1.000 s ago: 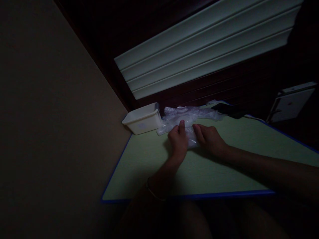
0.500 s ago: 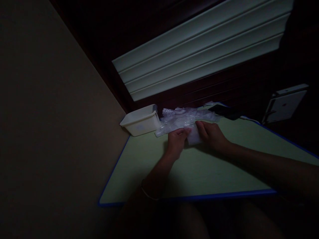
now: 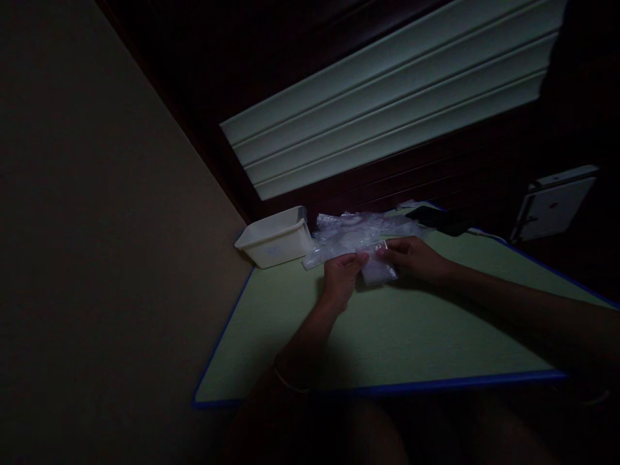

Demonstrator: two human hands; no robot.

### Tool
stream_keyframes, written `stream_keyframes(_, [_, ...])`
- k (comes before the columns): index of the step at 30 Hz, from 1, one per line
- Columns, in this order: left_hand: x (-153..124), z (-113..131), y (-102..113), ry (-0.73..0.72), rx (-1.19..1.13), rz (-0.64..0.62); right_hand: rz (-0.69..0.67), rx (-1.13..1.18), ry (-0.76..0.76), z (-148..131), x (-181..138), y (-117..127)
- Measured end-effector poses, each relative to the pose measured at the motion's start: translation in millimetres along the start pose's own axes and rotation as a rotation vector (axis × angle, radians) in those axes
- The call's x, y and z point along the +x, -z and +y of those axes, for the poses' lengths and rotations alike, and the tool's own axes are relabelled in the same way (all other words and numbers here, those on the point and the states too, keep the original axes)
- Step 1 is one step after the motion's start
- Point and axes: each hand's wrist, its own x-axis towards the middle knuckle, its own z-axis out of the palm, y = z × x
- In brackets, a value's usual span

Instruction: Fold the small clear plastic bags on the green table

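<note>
A small clear plastic bag (image 3: 378, 268) hangs just above the green mat (image 3: 387, 329), held at its top edge by both hands. My left hand (image 3: 341, 276) pinches its left corner with thumb and fingers. My right hand (image 3: 411, 256) pinches the right side of the top edge. Behind them lies a crumpled heap of clear plastic bags (image 3: 358, 231). The room is very dim.
A white plastic tub (image 3: 274, 237) stands at the mat's far left corner, against a beige wall. A dark flat object (image 3: 443, 218) lies at the far edge. A white device (image 3: 555, 203) stands at the right. The mat's blue front edge is close to my legs.
Both hands went from pressing flat on the bag to pinching its top edge. The bag has come up off the mat and shifted slightly right.
</note>
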Motion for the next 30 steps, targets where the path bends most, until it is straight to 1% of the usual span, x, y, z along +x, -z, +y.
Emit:
stream_keyframes(5, [0.7, 0.8, 1.1, 0.035, -0.006, 0.007, 0.053, -0.057, 0.011, -4.3, -1.5, -2.1])
stream_keyframes(10, [1.5, 1.1, 2.8, 0.040, 0.015, 0.006, 0.056, -0.070, -0.022, -2.4, 0.0, -0.2])
stream_keyframes(14, [1.1, 0.5, 3.1, 0.045, 0.013, 0.018, 0.052, -0.071, -0.013, -3.0, -0.4, 0.1])
stream_keyframes(19, [0.7, 1.3, 4.7, 0.054, 0.012, -0.025, 0.052, -0.087, -0.008, -6.3, -1.0, -0.3])
stream_keyframes(23, [2.0, 2.4, 5.6, 0.054, 0.011, 0.020, 0.060, -0.064, -0.055, -6.7, -0.5, -1.4])
stream_keyframes(27, [3.8, 2.1, 6.0, 0.056, 0.002, 0.065, 0.034, -0.040, -0.074, -6.5, -1.9, -2.6])
stream_keyframes(30, [4.9, 0.7, 6.6, 0.052, 0.015, 0.074, 0.027, -0.012, -0.112, -6.3, -3.1, -2.4])
